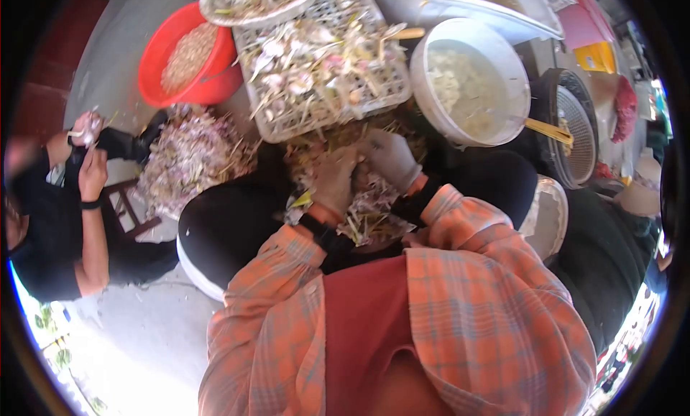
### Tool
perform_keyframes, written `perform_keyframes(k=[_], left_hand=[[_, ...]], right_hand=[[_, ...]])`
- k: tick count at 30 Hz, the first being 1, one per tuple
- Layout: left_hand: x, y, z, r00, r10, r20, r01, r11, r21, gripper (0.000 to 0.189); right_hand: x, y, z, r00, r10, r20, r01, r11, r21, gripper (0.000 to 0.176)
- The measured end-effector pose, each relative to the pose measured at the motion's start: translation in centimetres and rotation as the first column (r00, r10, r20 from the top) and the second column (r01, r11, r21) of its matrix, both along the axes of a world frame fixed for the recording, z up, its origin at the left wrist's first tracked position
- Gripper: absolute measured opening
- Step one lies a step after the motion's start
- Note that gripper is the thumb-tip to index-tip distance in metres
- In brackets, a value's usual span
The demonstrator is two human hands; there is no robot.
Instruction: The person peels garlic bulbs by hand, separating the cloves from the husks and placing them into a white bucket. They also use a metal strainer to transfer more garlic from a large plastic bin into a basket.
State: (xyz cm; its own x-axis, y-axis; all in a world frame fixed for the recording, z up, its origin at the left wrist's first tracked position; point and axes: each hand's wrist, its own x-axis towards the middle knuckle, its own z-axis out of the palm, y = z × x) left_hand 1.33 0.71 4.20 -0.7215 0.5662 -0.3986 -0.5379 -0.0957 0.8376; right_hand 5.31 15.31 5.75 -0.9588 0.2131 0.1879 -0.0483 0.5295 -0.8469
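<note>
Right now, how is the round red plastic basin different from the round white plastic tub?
The round red plastic basin holds dry, tan pieces; the round white plastic tub holds pale pieces in what looks like water. The red basin sits left of the white lattice crate, the white tub right of it. Both are round and open-topped.

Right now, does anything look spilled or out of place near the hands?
Yes. A heap of garlic skins lies loose beside the red bowl, outside any container. Stalks also hang over the near edge of the crate.
</note>
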Motion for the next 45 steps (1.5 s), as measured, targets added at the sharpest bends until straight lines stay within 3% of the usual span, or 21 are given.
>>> perform_keyframes(k=[1,2,5,9,12,18,21,24,27,31,33,36,39,40,45], left_hand=[[0.2,0.1,0.1,0.998,0.026,0.065,-0.028,0.999,0.033,0.02],[0.4,-0.2,0.7,0.994,0.049,0.102,-0.053,0.998,0.031,0.018],[0.4,0.4,2.4,0.987,0.075,0.139,-0.085,0.994,0.068,0.017],[0.1,0.4,2.2,0.992,0.098,0.077,-0.104,0.991,0.083,0.022],[0.1,0.3,2.3,0.991,0.089,0.097,-0.099,0.99,0.103,0.023],[-0.4,0.4,2.8,0.995,0.072,0.062,-0.079,0.99,0.115,0.023],[-0.4,0.6,2.6,0.986,0.138,0.098,-0.151,0.979,0.136,0.021],[-0.9,0.5,2.1,0.966,0.231,0.119,-0.243,0.965,0.094,0.016],[-1.5,0.0,2.0,0.94,0.296,0.167,-0.311,0.948,0.07,0.013],[-2.2,-0.8,1.3,0.909,0.304,0.284,-0.359,0.918,0.167,0.012],[-2.1,-0.7,1.4,0.915,0.33,0.231,-0.355,0.932,0.074,0.011],[-2.0,-0.7,2.1,0.919,0.338,0.201,-0.356,0.932,0.062,0.012],[-2.3,-1.0,1.6,0.904,0.302,0.304,-0.348,0.931,0.109,0.014],[-2.4,-1.1,1.4,0.892,0.282,0.354,-0.344,0.931,0.124,0.014],[-1.9,-0.7,1.9,0.98,0.183,0.076,-0.179,0.982,-0.055,0.015]], right_hand=[[-0.1,0.0,-0.2,0.981,-0.014,0.195,0.07,0.956,-0.285,0.015],[-0.3,-0.1,-0.2,0.922,0.025,0.386,0.191,0.839,-0.51,0.013],[-0.2,-0.1,3.1,0.841,0.155,0.518,0.354,0.566,-0.745,0.018],[-0.2,0.3,2.4,0.838,0.281,0.469,0.379,0.318,-0.869,0.018],[0.0,0.6,1.8,0.832,0.324,0.451,0.384,0.251,-0.889,0.019],[-0.2,0.5,1.8,0.864,0.259,0.431,0.354,0.295,-0.887,0.021],[0.0,0.8,1.1,0.835,0.245,0.492,0.452,0.201,-0.869,0.028],[-0.2,1.2,0.2,0.881,0.269,0.388,0.392,0.043,-0.919,0.038],[-0.3,1.5,0.1,0.902,0.321,0.288,0.305,-0.004,-0.952,0.049],[0.0,1.2,1.0,0.921,0.326,0.216,0.249,-0.065,-0.966,0.045],[0.2,1.1,1.3,0.928,0.343,0.146,0.188,-0.093,-0.978,0.039],[0.5,0.7,2.6,0.93,0.331,0.16,0.107,0.173,-0.979,0.04],[0.4,1.3,2.3,0.922,0.354,0.157,0.169,-0.005,-0.986,0.043],[0.3,1.4,2.1,0.917,0.364,0.165,0.157,0.051,-0.986,0.042],[0.2,1.2,1.9,0.891,0.384,0.241,0.137,0.278,-0.951,0.036]])
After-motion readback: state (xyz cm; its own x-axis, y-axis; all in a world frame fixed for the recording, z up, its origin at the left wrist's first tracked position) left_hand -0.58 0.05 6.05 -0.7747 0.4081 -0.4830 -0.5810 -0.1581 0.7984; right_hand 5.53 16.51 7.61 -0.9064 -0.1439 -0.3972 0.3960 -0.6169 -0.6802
